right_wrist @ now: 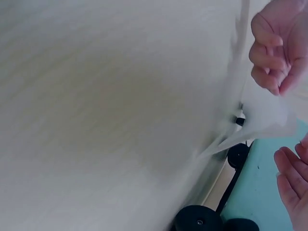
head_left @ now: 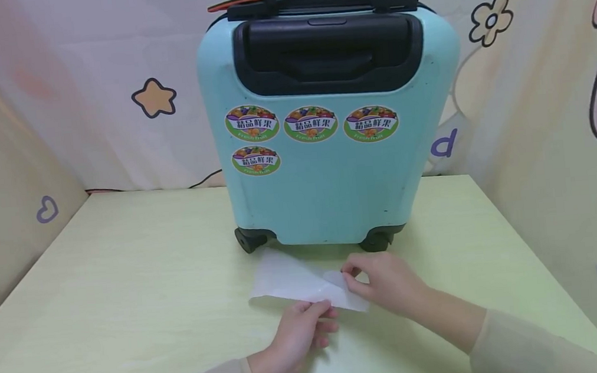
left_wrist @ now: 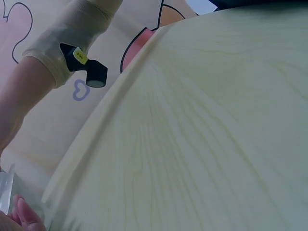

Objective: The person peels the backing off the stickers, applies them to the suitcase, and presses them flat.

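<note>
Both hands are at a thin white sheet (head_left: 279,276) above the table in front of a light-blue suitcase (head_left: 326,196). My left hand (head_left: 297,331) grips the sheet's near edge between thumb and fingers. At the sheet's right part, my right hand (head_left: 387,282) pinches a small pale flap with thumb and forefinger. Whether this flap is a corner or a separate piece, I cannot tell. Several oval fruit stickers (head_left: 311,124) are on the suitcase: a row of three, and another below the left one. In the right wrist view the white sheet (right_wrist: 269,118) hangs from pinching fingers.
The suitcase stands upright on black wheels (head_left: 252,239) at the back of the pale table (head_left: 152,282). A black handle (head_left: 325,3) is on its top. Behind and at the sides hangs a cloth (head_left: 99,97) with cartoon prints. A dark cable (head_left: 204,178) lies along the back edge.
</note>
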